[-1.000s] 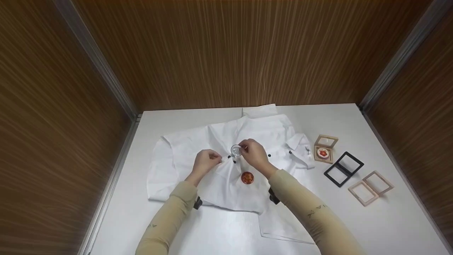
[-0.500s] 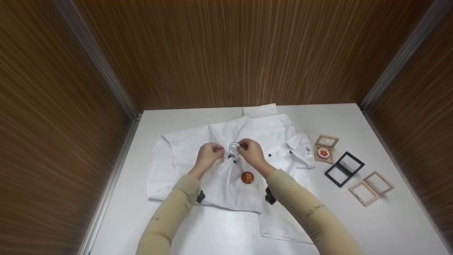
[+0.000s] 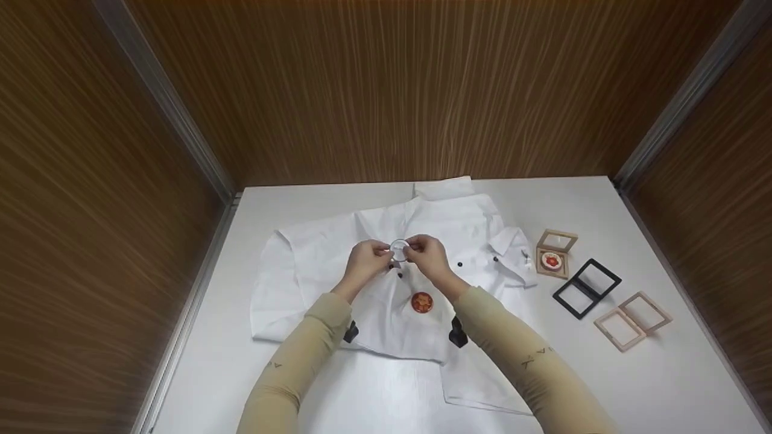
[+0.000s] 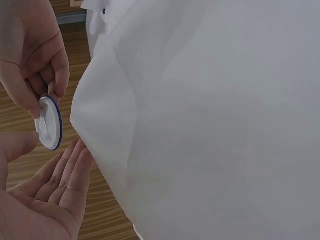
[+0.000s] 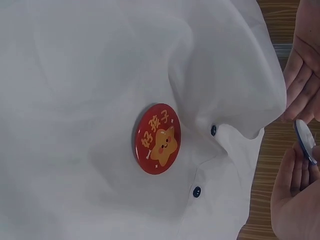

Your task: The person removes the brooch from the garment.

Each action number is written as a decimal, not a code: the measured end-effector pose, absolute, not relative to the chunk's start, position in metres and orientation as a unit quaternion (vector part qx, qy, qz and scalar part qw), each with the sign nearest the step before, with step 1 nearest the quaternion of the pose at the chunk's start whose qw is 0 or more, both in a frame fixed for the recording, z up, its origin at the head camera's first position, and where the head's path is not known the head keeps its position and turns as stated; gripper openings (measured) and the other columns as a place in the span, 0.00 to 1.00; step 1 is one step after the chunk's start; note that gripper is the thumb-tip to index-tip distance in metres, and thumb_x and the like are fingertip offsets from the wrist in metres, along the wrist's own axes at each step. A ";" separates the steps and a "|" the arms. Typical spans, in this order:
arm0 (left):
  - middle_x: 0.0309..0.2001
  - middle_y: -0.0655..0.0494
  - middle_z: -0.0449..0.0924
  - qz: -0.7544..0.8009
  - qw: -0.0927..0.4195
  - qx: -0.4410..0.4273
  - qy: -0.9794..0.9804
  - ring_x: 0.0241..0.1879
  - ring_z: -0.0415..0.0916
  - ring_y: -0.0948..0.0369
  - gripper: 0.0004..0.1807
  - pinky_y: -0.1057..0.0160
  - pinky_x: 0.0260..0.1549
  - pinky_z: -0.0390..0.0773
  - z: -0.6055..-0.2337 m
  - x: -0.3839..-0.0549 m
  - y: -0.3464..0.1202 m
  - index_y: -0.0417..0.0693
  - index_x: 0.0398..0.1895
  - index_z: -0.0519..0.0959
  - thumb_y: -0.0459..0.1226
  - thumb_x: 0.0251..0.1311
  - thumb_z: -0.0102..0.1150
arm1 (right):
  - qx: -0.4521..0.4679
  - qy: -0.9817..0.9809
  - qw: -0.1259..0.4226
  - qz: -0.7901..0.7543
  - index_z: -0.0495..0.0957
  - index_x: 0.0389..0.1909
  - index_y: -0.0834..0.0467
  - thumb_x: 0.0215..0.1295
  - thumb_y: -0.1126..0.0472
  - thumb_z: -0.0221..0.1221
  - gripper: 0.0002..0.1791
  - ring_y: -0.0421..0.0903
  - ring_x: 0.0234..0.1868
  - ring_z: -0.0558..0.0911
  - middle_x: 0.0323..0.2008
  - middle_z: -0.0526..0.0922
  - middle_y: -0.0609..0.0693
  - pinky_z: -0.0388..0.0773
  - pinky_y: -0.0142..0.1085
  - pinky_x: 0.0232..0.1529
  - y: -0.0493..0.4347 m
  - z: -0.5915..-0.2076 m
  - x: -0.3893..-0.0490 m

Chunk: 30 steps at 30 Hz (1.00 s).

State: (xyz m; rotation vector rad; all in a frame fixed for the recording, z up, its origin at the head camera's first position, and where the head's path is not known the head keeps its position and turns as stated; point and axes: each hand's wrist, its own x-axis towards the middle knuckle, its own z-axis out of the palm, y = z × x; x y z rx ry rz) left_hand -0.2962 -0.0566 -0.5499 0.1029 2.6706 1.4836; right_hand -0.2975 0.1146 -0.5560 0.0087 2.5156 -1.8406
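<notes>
A round pin badge (image 4: 50,124), its white back and blue rim showing, is pinched at its edge by my right hand (image 3: 429,256). My left hand (image 3: 368,262) reaches to the badge's other side; in the left wrist view its fingers (image 4: 70,187) are straight, with the thumb close to the badge's lower edge. Both hands are over a white shirt (image 3: 313,253) spread on the table. On the shirt lies a red badge (image 5: 157,139) with a smiling yellow star and lettering, face up. Dark shirt buttons (image 5: 197,192) show near it.
To the right of the shirt stand three opened hinged cases: a wooden one (image 3: 556,241) with a red-flower badge (image 3: 551,260), a black one (image 3: 587,288) and a pink one (image 3: 632,320). Wood-grain panels (image 3: 386,90) enclose the white table (image 3: 374,398).
My left hand has let go of the shirt fabric and moved right and up to the badge. My right hand has brought the badge slightly left and up.
</notes>
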 end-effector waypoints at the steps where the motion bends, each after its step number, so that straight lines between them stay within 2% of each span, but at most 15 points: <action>1: 0.42 0.41 0.92 0.484 0.043 0.035 0.873 0.39 0.91 0.53 0.15 0.69 0.35 0.86 -0.550 -0.296 -0.055 0.34 0.51 0.87 0.34 0.67 0.67 | 0.007 0.802 0.017 -0.597 0.84 0.47 0.73 0.69 0.71 0.61 0.10 0.35 0.29 0.83 0.37 0.89 0.61 0.89 0.30 0.39 0.114 -0.556 -0.298; 7: 0.40 0.41 0.92 0.503 0.053 0.027 0.862 0.28 0.85 0.64 0.15 0.73 0.28 0.82 -0.549 -0.296 -0.051 0.32 0.52 0.86 0.34 0.68 0.66 | 0.030 0.784 0.032 -0.619 0.83 0.48 0.73 0.69 0.71 0.61 0.11 0.34 0.29 0.83 0.36 0.89 0.57 0.88 0.29 0.39 0.113 -0.556 -0.299; 16: 0.39 0.41 0.92 0.494 0.037 0.012 0.869 0.33 0.89 0.57 0.16 0.70 0.30 0.85 -0.550 -0.293 -0.049 0.32 0.51 0.86 0.36 0.68 0.68 | 0.030 0.781 0.037 -0.623 0.84 0.49 0.72 0.70 0.69 0.59 0.12 0.36 0.30 0.83 0.36 0.89 0.56 0.86 0.28 0.38 0.112 -0.556 -0.297; 25: 0.37 0.40 0.92 0.523 0.049 -0.005 0.851 0.27 0.88 0.62 0.13 0.72 0.27 0.85 -0.552 -0.290 -0.051 0.31 0.47 0.87 0.36 0.69 0.67 | 0.023 0.780 0.057 -0.623 0.84 0.50 0.71 0.69 0.68 0.59 0.13 0.35 0.30 0.82 0.37 0.88 0.54 0.85 0.28 0.38 0.107 -0.559 -0.296; 30: 0.37 0.38 0.92 0.547 0.062 -0.003 0.835 0.28 0.90 0.59 0.14 0.67 0.31 0.89 -0.553 -0.290 -0.054 0.30 0.46 0.86 0.37 0.70 0.67 | 0.012 0.782 0.055 -0.621 0.84 0.49 0.72 0.68 0.69 0.58 0.14 0.35 0.29 0.81 0.37 0.89 0.55 0.87 0.32 0.39 0.106 -0.560 -0.296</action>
